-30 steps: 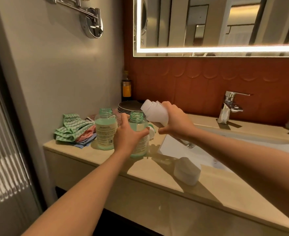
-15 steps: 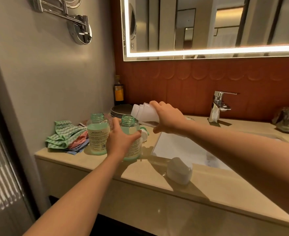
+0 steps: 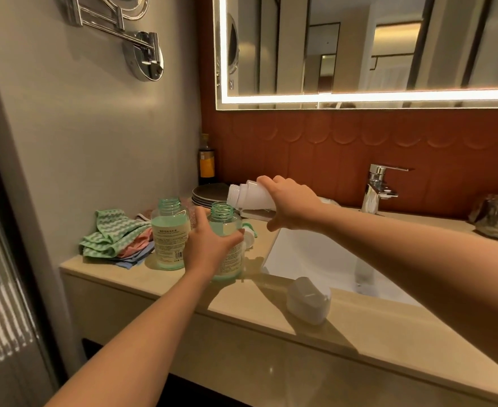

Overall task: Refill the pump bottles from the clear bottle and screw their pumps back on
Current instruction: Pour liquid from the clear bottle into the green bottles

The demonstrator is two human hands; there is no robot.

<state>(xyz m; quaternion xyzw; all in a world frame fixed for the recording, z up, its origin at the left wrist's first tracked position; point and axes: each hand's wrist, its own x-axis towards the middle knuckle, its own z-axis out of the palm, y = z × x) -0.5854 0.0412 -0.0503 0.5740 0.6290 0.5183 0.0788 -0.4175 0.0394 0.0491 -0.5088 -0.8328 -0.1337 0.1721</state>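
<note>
Only the head cam to go on here. The left hand point(image 3: 209, 245) was wrapped around the nearer pump bottle point(image 3: 222, 213), fingers curled round its body, pinning it upright on the counter point(image 3: 359, 321) just left of the sink point(image 3: 315, 259). The right hand point(image 3: 291, 204) gripped the clear bottle point(image 3: 247, 196) round its base, tipped nearly flat, with its open mouth just above and to the right of the pump bottle's threaded neck. I couldn't see any stream, so I'd say the pour was only about to start. The second pump bottle point(image 3: 170, 233) stood just beside, neck open too, with mint liquid up near its shoulder. A pump point(image 3: 249, 233) lay behind the held bottle and a white cap point(image 3: 307, 301) sat at the counter's front edge. My take: get the mouth right over the neck before tipping further, because both openings looked narrow and it would dribble down the label. Tilt slowly, and stop short of the threads so the pump tube doesn't push liquid over. The hand hid the fill level, so watch it from above.
</note>
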